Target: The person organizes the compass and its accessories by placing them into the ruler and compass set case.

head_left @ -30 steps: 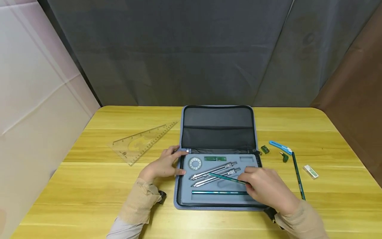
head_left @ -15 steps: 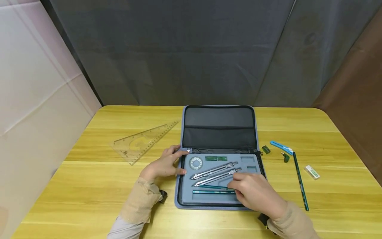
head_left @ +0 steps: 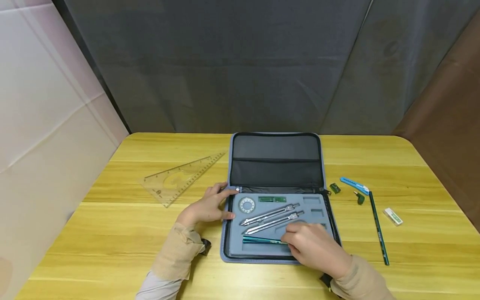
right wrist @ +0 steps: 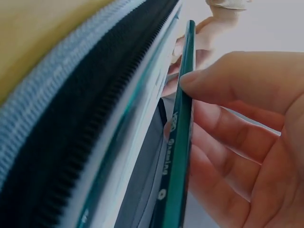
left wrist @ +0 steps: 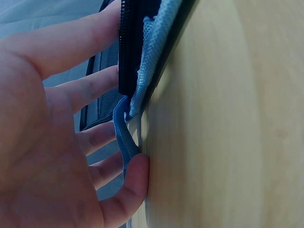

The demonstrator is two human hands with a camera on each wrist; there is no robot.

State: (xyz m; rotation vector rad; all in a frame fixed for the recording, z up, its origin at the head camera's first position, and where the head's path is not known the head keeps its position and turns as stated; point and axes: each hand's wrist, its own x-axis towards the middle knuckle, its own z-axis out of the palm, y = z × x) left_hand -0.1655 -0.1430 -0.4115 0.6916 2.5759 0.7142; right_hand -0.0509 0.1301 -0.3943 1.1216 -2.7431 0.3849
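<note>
A blue-edged zip case [head_left: 275, 171] lies unfolded on the table, with a grey moulded tray in its near half. My right hand [head_left: 315, 246] pinches a dark green pencil [right wrist: 178, 142] between thumb and fingers, close over the tray's long front slot. A second green pencil [right wrist: 97, 185] lies in that slot, mostly covered by the held one in the head view. My left hand [head_left: 204, 208] rests at the case's left edge, fingers spread; its little finger touches a blue fabric loop [left wrist: 124, 133]. Two metal compasses [head_left: 288, 207] lie slanted in the tray.
A clear set square [head_left: 176, 179] lies left of the case. To the right are a green sharpener [head_left: 335, 188], a blue cutter [head_left: 354, 185], a small dark green piece [head_left: 360, 198], another pencil [head_left: 378, 229] and an eraser [head_left: 393, 216]. The tray also holds a round ring [head_left: 246, 205].
The right hand has moved left and down with the pencil, which has gone from slanting across the compasses to lying nearly along the front slot. The left hand has stayed in place.
</note>
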